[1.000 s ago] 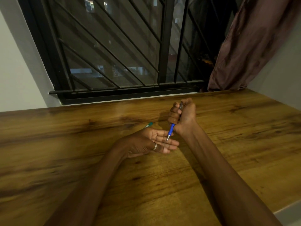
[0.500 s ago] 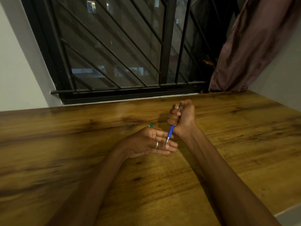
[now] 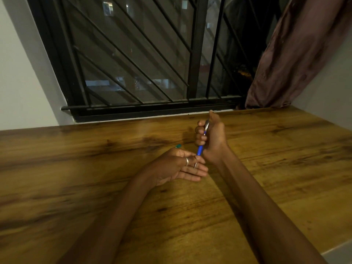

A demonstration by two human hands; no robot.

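My right hand (image 3: 213, 138) grips a blue pen (image 3: 200, 150) in a fist, upright, its silver tip pointing down. The thumb sits over the pen's top end. My left hand (image 3: 179, 166) lies palm up on the wooden table (image 3: 95, 187), fingers straight, a ring on one finger. The pen's tip touches the fingers of that left hand. A green pen end (image 3: 178, 146) pokes out from behind my left hand on the table; the rest of it is hidden.
A black barred window (image 3: 133, 63) runs along the table's far edge, with a brown curtain (image 3: 297, 54) bunched at the right. White walls stand left and right. The table's near right corner (image 3: 339, 248) ends close to my right forearm.
The pen's tip has come down a little onto my left hand's fingers. Both hands stay in about the same place.
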